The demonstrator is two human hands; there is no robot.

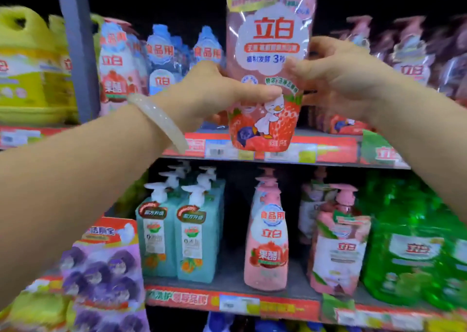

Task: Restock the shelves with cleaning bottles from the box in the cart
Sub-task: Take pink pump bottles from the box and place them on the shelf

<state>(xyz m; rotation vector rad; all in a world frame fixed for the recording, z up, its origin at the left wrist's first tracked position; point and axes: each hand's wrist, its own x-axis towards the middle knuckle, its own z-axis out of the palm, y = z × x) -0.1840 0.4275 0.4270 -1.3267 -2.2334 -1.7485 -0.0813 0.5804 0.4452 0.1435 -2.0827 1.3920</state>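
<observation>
Bright foreground, motion-blurred, warped edges

Single head view only: your camera faces forward, level with the upper shelf edge [283, 152], close in. Beyond your fingertips [274, 93] shelving fills the frame; below them, the lower shelf [227, 299].

Two shelf boards are seen. On the upper shelf [328, 147], yellow jugs [27, 66] stand at far left, pink and blue bottles [161, 58] are lined up left of centre, and pink wrapped bottles [412, 53] sit at right. On the lower shelf [232, 299], teal pump bottles [177, 233], a pink bottle [267, 245], a pink wrapped pack [338, 250] and green bottles [414, 250] are stood in a row.
</observation>
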